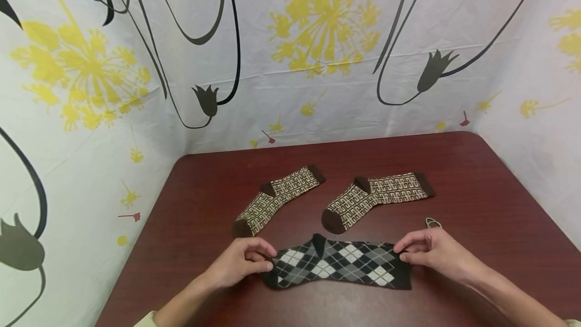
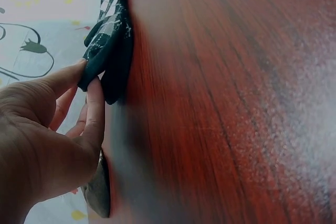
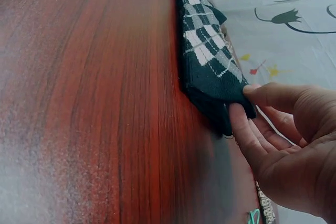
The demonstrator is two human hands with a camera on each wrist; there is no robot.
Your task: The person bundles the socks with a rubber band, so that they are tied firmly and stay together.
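A black, grey and white argyle sock (image 1: 336, 266) lies sideways near the front of the table, toe to the left and cuff to the right. My left hand (image 1: 240, 264) pinches its upper toe corner between thumb and fingers. At the other end, my right hand (image 1: 438, 254) pinches the upper corner of the cuff. In the left wrist view a second dark layer (image 2: 118, 72) hangs below the pinched toe. Two layers also show at the cuff (image 3: 215, 90) in the right wrist view; whether these are two stacked socks I cannot tell.
Behind the argyle sock, two brown and cream patterned socks lie flat, one on the left (image 1: 279, 198) and one on the right (image 1: 379, 196). A small greenish loop (image 1: 432, 222) is beside my right hand. Printed white cloth (image 1: 290, 110) surrounds the dark red table (image 1: 490, 206).
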